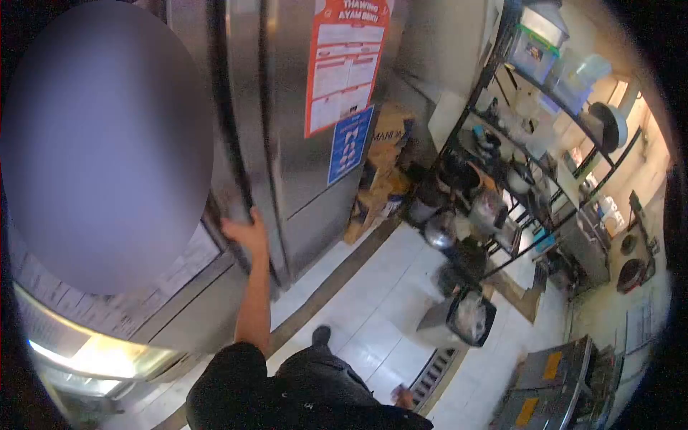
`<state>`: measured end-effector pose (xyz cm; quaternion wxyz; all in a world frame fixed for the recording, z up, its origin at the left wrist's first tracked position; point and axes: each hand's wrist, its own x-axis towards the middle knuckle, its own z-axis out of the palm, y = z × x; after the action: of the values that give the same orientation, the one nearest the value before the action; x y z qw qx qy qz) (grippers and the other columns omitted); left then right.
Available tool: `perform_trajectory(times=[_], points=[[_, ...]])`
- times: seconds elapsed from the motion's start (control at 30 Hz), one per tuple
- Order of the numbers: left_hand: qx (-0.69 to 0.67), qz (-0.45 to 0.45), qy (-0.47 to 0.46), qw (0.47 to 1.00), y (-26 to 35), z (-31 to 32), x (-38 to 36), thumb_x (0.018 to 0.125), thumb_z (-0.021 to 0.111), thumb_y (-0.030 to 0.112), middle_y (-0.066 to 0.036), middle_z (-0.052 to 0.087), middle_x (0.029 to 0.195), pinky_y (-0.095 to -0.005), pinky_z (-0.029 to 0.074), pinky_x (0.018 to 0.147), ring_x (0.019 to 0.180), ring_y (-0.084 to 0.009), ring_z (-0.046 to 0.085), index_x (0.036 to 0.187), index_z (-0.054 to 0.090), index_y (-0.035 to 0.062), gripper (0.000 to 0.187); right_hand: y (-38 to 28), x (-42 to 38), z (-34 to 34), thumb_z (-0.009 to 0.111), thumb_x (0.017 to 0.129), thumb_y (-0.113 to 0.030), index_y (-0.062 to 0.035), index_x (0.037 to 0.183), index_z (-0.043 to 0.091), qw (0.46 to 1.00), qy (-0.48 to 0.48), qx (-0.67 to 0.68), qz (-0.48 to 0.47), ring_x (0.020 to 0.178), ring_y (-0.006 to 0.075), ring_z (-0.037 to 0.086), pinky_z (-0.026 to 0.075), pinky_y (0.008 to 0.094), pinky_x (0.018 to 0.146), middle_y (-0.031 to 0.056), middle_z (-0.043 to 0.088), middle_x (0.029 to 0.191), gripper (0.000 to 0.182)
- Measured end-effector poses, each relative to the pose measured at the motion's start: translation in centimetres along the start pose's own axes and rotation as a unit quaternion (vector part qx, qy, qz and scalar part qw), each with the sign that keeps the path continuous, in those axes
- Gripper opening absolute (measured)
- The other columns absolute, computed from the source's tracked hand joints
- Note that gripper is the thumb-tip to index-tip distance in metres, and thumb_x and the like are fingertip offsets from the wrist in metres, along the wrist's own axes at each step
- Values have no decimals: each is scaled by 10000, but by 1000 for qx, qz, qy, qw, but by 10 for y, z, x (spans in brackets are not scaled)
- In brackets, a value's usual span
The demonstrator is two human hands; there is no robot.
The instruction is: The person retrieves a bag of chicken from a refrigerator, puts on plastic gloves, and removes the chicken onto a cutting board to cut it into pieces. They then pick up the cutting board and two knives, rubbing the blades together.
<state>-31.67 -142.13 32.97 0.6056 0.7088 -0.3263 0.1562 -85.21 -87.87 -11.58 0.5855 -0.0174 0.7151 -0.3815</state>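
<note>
A tall stainless steel refrigerator (287, 172) stands in front of me on the left. My left hand (247, 234) is at the edge of its door (228, 150), thumb and forefinger apart around that edge; the other fingers are partly hidden. On the steel panel hang a red-and-white poster (345, 68) and a blue notice (350, 145). Low by my side, my right hand (403, 396) shows only in part and is blurred, close above a floor drain grate (434, 376) in this view. I cannot make out anything in it.
A grey waste bin (448, 324) with a plastic liner stands on the white tiled floor (358, 315). Black shelving (548, 93) holds tubs and pans. Cardboard (383, 168) leans beside the refrigerator. Grey metal boxes (548, 383) stand at lower right. A blurred oval covers the upper left.
</note>
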Motion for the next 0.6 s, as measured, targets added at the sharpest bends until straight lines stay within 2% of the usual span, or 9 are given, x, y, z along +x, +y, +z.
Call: perform_trajectory(times=[0.03,0.07,0.13,0.27,0.33,0.43,0.5,0.53,0.6], points=[[38,-9,29,999,-4,6,-2,736,726,380,-328,355,1231,-503,268,1001,1165,-452,335,1287,237,-155,911,-42,-84,40,427,916,-392,-83,1063,547,996,-67,46,23,844,301,626,516,449,647,85,606,888,362],[44,-12,22,999,-8,8,-5,736,726,380,-328,355,1231,-503,268,1001,1165,-452,335,1287,237,-155,911,-42,-63,39,424,922,-353,-65,1056,537,968,-135,131,165,1026,304,560,476,496,791,82,591,908,337],[68,-21,111,991,2,22,3,708,755,364,-283,406,1141,-514,300,941,1111,-426,373,1238,305,-145,862,-121,-38,43,427,919,-349,-68,1041,540,978,-128,71,151,1011,305,562,477,495,786,86,593,901,326],[130,-27,158,978,7,24,11,702,756,377,-253,425,1104,-488,332,898,1056,-399,412,1182,359,-137,808,-251,15,78,442,906,-333,-79,982,553,973,-121,-164,111,952,310,572,482,490,763,99,597,875,288],[13,-90,139,986,12,15,10,693,772,330,-238,444,1081,-455,350,884,1007,-376,446,1136,393,-120,737,-322,46,91,449,899,-325,-84,952,560,948,-121,-286,76,923,313,577,484,488,752,105,599,862,271],[10,-72,104,992,-15,9,-2,698,779,249,-228,458,1047,-425,364,877,966,-370,465,1114,402,-102,662,-397,64,89,460,890,-313,-92,908,570,862,-129,-488,47,879,317,585,488,484,735,115,603,842,248],[45,-136,103,984,72,-33,-20,703,770,182,-221,468,1034,-427,363,889,1000,-338,459,1105,376,-92,626,-458,90,122,467,883,-306,-97,878,576,782,-146,-606,-6,850,319,589,490,482,724,122,605,828,235],[33,-181,91,979,83,-57,-42,710,763,179,-222,469,1042,-422,361,893,1012,-320,453,1106,365,-93,624,-486,103,139,471,880,-302,-100,863,580,736,-152,-659,-36,835,320,592,491,480,719,125,606,822,230],[45,-195,47,979,81,-116,-98,715,759,191,-229,477,1064,-410,378,877,1016,-301,460,1139,332,-86,662,-520,131,154,478,874,-294,-105,834,586,626,-165,-758,-84,805,323,597,494,478,707,132,608,808,221]])
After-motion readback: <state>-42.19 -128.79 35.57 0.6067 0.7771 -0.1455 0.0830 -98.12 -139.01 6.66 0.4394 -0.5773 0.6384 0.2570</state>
